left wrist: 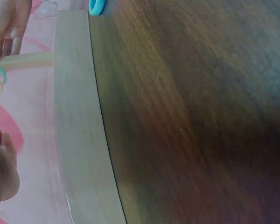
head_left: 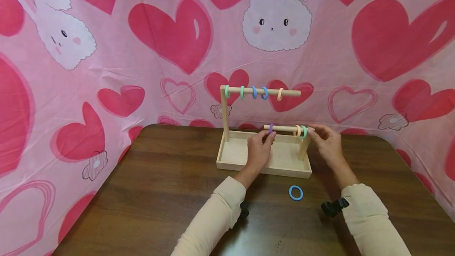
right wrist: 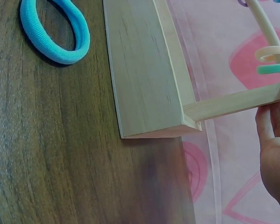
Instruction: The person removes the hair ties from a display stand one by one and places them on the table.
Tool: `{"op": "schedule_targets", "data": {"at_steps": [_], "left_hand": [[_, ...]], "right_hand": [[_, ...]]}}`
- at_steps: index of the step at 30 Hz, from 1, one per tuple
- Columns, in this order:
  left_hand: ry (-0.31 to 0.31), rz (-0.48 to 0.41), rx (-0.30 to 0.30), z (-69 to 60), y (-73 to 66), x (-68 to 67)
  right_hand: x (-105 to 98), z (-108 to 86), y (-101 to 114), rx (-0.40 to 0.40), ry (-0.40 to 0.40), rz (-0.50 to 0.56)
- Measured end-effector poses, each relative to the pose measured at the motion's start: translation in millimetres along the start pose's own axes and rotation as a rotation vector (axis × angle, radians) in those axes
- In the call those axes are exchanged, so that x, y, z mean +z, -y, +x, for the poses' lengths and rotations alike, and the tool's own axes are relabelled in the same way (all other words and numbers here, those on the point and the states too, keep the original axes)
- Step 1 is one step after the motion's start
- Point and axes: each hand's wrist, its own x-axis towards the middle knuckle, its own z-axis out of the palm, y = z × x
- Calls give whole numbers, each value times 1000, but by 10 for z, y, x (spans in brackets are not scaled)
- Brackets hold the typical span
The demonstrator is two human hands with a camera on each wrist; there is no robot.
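Observation:
On the lower bar [head_left: 284,128] of a wooden stand, the left hand [head_left: 259,149] pinches a purple ring [head_left: 271,128] near the bar's left end. A peach ring [head_left: 297,130] and a green ring [head_left: 303,132] hang together at the right end. There the right hand [head_left: 328,145] holds the bar end at the top of the short post [right wrist: 242,100]. In the left wrist view the left hand [left wrist: 2,168] shows only in part, its ring out of sight. The upper bar [head_left: 293,93] carries green, blue and peach rings.
A blue ring [head_left: 296,193] lies on the brown table [head_left: 160,192] in front of the stand's tray [head_left: 263,169], between the two forearms. The tall post [head_left: 225,117] rises at the tray's left end. A pink cloth with hearts and rabbits hangs behind the table.

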Motion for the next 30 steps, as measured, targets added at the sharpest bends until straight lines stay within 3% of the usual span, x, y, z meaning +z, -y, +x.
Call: {"op": "schedule_targets", "data": {"at_steps": [9, 17, 24, 30], "left_hand": [[3, -5, -1, -8, 11, -70], [-40, 4, 97, 14, 67, -81], [-15, -19, 10, 24, 47, -126], [-15, -14, -16, 37, 56, -173]], "right_hand": [[-3, -9, -3, -10, -1, -2], [-5, -2, -12, -29, 1, 11], [-5, 3, -24, -29, 8, -10], [-6, -7, -8, -19, 14, -10]]}}
